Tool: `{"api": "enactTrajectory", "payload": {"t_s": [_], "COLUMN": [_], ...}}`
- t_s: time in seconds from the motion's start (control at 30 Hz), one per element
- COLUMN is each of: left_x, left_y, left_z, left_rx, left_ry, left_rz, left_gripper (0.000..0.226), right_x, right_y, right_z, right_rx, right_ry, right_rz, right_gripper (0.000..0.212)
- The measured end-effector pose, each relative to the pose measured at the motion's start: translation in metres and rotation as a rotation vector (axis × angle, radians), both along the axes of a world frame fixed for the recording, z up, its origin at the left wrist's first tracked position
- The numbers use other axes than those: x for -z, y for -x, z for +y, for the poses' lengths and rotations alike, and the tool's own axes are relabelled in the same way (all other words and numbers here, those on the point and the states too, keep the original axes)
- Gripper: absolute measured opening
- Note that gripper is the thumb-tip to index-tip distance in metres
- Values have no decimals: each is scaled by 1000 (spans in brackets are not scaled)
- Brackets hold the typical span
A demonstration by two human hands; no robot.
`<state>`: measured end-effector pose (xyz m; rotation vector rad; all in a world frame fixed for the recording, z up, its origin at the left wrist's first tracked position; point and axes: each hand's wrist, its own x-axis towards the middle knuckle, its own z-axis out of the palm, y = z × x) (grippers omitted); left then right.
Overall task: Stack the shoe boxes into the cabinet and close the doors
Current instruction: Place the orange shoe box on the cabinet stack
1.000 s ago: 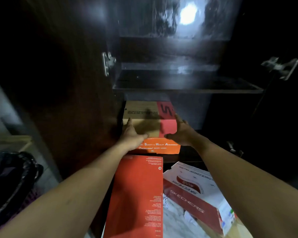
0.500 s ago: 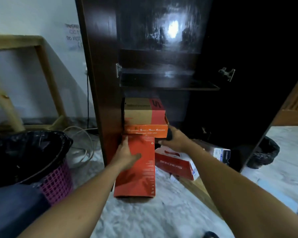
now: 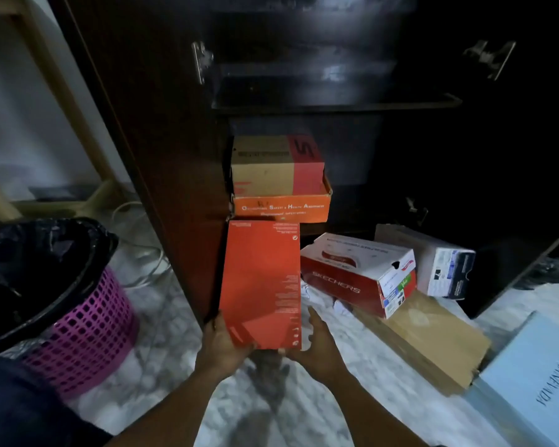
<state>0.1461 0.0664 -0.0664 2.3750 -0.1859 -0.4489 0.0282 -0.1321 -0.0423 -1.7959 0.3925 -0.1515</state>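
Blue box [image 3: 534,379] — partly off-frame right

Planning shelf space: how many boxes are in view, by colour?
Orange: 2, lettered box and held box
Tan and red: 1, top box
Red and white: 1, Skechers box
White: 1, rear box
Brown: 1, flat box
Pale blue: 1, corner box
Total: 7

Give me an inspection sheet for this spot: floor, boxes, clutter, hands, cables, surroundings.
Surface: marble floor, with boxes lying on it.
Job's things: red box held in front of the cabinet, whose doors are open; inside, brown box stacked on orange box; Skechers box, white box, flat brown box and pale blue box on the floor.
Clutter: pink bin with black liner, at left.
Hands: left hand and right hand grip the red box's near end.
Cables: white cable on the floor by the wall.
Surroundings: wooden frame against a white wall.
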Motion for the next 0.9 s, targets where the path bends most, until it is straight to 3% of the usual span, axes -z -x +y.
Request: {"api": "enactTrajectory", "payload": {"t_s": [0.17, 0.3, 0.53, 0.9], "left_x": [35, 45, 10, -80], "left_y": [3, 4, 16, 43], "left_z": [5, 8, 9, -17], "left_rx": [-86, -88, -73, -218], "left_ry": [211, 252, 262, 529], "left_rz": [27, -45, -215, -430], "left_gripper": [101, 80, 110, 96], "right_x": [38, 45, 23, -82], "right_y": [-13, -19, -13, -1], "right_z": [5, 10, 17, 2], "right_rx": [45, 88, 221, 362], "right_ry": [9, 27, 45, 216], "right_rz": [18, 9, -60, -350], "right_gripper": [69, 76, 91, 83]}}
